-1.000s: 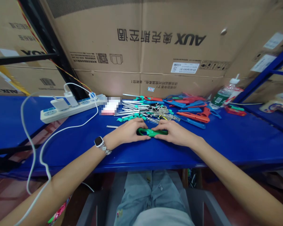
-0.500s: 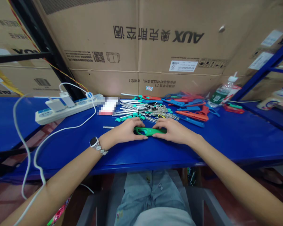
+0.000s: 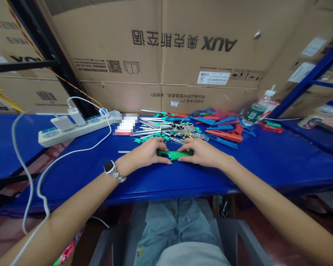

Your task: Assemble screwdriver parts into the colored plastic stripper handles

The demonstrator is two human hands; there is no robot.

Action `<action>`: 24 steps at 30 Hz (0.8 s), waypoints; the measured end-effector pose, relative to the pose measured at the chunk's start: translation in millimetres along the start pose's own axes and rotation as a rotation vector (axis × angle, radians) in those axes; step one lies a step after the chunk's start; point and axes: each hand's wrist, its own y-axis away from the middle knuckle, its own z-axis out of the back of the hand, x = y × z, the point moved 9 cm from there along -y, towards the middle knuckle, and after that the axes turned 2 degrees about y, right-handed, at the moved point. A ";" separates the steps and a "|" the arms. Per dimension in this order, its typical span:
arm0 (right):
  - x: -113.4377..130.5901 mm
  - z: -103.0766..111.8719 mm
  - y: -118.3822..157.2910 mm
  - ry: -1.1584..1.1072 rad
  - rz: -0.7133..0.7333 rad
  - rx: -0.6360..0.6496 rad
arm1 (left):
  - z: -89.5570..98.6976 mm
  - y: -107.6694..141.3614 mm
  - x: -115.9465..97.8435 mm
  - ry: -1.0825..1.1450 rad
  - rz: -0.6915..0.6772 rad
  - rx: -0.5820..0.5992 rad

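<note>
A green plastic lighter body (image 3: 174, 155) lies level between my two hands, just above or on the blue table. My left hand (image 3: 151, 152) grips its left end, thumb in front and fingers behind. Around its right end my right hand (image 3: 197, 152) is closed in the same way. A thin metal rod (image 3: 124, 152) sticks out to the left from behind my left hand. Beyond my hands lies a pile of metal rods with teal pieces (image 3: 152, 127), beside clear parts (image 3: 187, 129). Orange casings (image 3: 227, 135) and blue casings (image 3: 223, 141) lie to the right.
At the left a white power strip (image 3: 72, 130) carries plugs, with a white cable (image 3: 69, 152) crossing the blue table (image 3: 161, 184). A bottle with a green label (image 3: 254, 112) stands at the back right. Large cardboard (image 3: 161, 59) rises behind, and another bottle (image 3: 319, 115) is far right.
The whole view has shifted slightly. Both hands keep their grip on the green lighter body, which looks slightly turned between the fingers.
</note>
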 end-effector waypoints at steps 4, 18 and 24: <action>0.9 0.0 -0.9 -0.003 0.003 0.011 | -0.7 1.5 2.3 0.009 0.003 -0.023; 1.0 -9.0 18.2 0.131 0.024 -0.051 | -1.7 3.5 6.9 -0.022 0.023 -0.042; 4.8 -11.7 11.0 0.163 -0.009 -0.025 | -2.3 5.5 4.5 0.017 0.004 -0.054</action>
